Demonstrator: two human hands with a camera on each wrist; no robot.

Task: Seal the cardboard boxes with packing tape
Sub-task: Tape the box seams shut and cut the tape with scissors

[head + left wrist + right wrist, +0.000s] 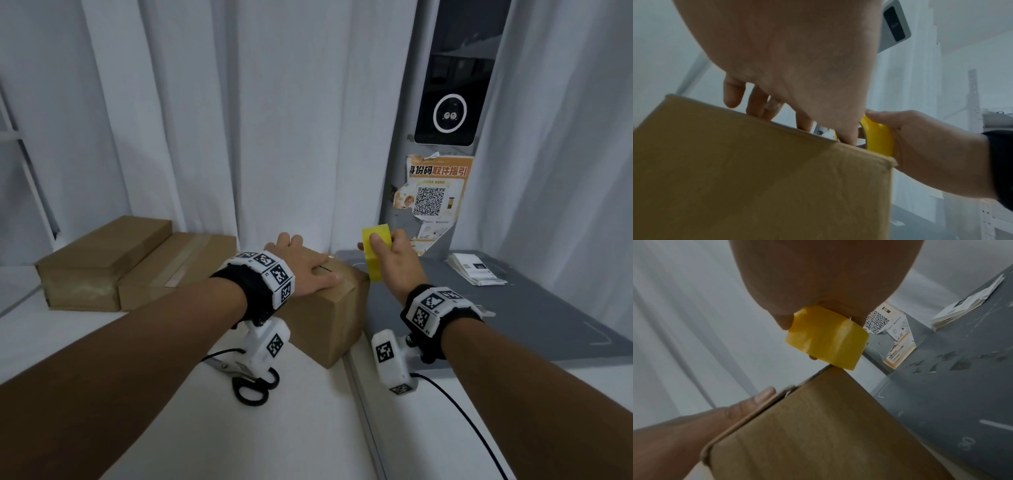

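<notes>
Cardboard under your left hand (301, 263) — fingers spread flat on top of the small cardboard box (329, 318), which sits at the right edge of the white worktop (308, 428). Your right hand (394, 263) holds its grip closed round the yellow tape roll (375, 253), touching the box's far right corner. Two flat boxes (113, 263) lie toward the worktop's far left edge — scissors (250, 380) near you.

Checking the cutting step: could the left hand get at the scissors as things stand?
Probably yes, once freed: the left hand presses flat on the box, and the scissors lie uncovered on the white surface beneath its wrist.
</notes>
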